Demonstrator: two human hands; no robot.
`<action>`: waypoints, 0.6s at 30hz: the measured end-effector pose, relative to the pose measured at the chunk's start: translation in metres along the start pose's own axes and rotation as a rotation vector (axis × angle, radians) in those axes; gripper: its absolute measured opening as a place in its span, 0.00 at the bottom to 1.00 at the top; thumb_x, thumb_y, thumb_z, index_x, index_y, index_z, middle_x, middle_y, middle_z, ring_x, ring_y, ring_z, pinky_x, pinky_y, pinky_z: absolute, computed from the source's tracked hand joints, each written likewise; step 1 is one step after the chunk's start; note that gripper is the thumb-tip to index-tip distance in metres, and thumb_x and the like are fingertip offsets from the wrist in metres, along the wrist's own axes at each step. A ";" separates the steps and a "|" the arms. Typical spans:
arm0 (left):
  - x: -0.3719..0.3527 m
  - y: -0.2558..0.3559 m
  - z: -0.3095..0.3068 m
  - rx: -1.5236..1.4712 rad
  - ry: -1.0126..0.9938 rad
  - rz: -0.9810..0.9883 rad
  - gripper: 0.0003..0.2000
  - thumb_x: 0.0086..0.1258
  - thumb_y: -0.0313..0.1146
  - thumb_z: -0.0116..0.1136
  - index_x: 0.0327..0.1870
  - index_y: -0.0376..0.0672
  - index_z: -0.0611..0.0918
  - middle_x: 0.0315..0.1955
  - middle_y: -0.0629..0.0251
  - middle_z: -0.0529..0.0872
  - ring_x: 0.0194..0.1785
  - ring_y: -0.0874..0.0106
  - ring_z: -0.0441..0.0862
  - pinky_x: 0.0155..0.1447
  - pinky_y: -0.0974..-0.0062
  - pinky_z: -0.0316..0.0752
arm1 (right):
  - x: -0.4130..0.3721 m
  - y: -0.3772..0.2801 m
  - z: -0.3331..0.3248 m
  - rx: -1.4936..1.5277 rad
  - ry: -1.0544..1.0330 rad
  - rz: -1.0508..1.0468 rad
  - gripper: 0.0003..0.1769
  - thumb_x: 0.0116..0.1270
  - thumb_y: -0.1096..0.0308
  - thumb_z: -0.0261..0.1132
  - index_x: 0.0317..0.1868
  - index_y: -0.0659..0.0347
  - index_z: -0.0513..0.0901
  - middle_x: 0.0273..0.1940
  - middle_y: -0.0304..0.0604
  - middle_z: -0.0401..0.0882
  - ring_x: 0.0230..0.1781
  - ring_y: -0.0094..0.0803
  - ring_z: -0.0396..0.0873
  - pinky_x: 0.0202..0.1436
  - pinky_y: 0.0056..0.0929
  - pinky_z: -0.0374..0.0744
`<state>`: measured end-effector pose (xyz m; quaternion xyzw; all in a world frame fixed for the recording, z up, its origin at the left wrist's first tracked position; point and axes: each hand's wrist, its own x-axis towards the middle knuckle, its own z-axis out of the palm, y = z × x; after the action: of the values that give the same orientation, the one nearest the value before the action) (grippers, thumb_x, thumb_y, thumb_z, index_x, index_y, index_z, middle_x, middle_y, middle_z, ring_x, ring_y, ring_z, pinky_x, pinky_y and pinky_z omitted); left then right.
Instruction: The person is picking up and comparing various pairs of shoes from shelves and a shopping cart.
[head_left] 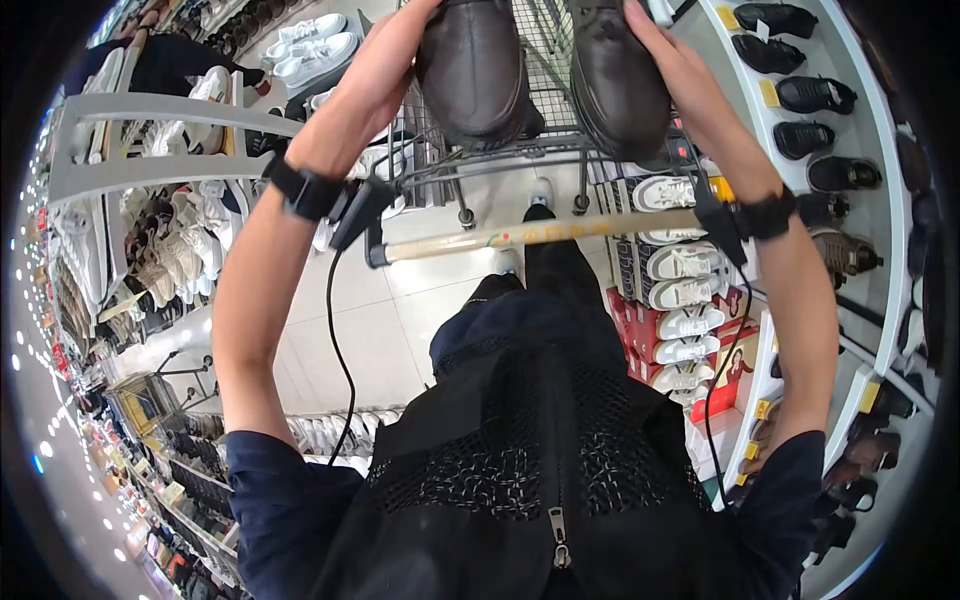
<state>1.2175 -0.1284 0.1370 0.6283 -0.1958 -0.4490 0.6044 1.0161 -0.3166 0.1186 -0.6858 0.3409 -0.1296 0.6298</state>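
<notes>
Two dark brown leather shoes are held over the wire basket of a shopping cart (548,70), toes pointing toward me. My left hand (396,58) grips the left shoe (472,75) from its outer side. On the other side, my right hand (672,62) is closed around the right shoe (622,88). Most of the fingers are hidden behind the shoes or cut off by the top edge. Below the shoes, the cart's pale handle bar (540,236) crosses in front of my body.
Shelves of black shoes (815,95) rise on the right. White sneakers (685,262) stand on stacked boxes below them. A white rack frame (170,170) with many shoes is on the left. Another cart (140,405) stands at lower left, and pale floor tiles (345,320) lie beneath me.
</notes>
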 end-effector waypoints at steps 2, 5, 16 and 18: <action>0.050 -0.006 -0.006 0.043 0.064 -0.012 0.28 0.78 0.57 0.53 0.62 0.40 0.81 0.54 0.64 0.85 0.58 0.73 0.77 0.65 0.71 0.68 | 0.055 0.002 -0.003 0.058 -0.227 0.051 0.45 0.70 0.36 0.63 0.71 0.68 0.66 0.67 0.53 0.66 0.65 0.41 0.69 0.67 0.32 0.70; 0.126 -0.047 -0.025 0.170 0.094 -0.052 0.29 0.79 0.58 0.49 0.61 0.38 0.82 0.55 0.60 0.84 0.57 0.69 0.79 0.63 0.72 0.70 | 0.138 0.044 0.001 -0.097 -0.337 -0.013 0.46 0.71 0.36 0.63 0.72 0.67 0.65 0.68 0.54 0.66 0.65 0.42 0.69 0.67 0.33 0.71; 0.283 -0.200 -0.074 0.161 0.336 -0.431 0.40 0.73 0.58 0.58 0.69 0.25 0.70 0.64 0.51 0.78 0.63 0.63 0.77 0.71 0.68 0.68 | 0.305 0.273 0.066 -0.539 -0.194 0.362 0.61 0.66 0.24 0.52 0.72 0.81 0.61 0.69 0.76 0.65 0.74 0.64 0.64 0.76 0.48 0.64; 0.302 -0.219 -0.080 0.167 0.295 -0.404 0.44 0.72 0.59 0.57 0.73 0.24 0.64 0.67 0.46 0.75 0.69 0.60 0.73 0.75 0.67 0.63 | 0.312 0.295 0.076 -0.545 -0.123 0.415 0.60 0.68 0.25 0.51 0.74 0.79 0.59 0.70 0.77 0.64 0.74 0.64 0.64 0.76 0.48 0.64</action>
<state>1.3736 -0.2778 -0.1776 0.7609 -0.0123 -0.4466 0.4705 1.2012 -0.4474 -0.2544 -0.7515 0.4563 0.1387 0.4558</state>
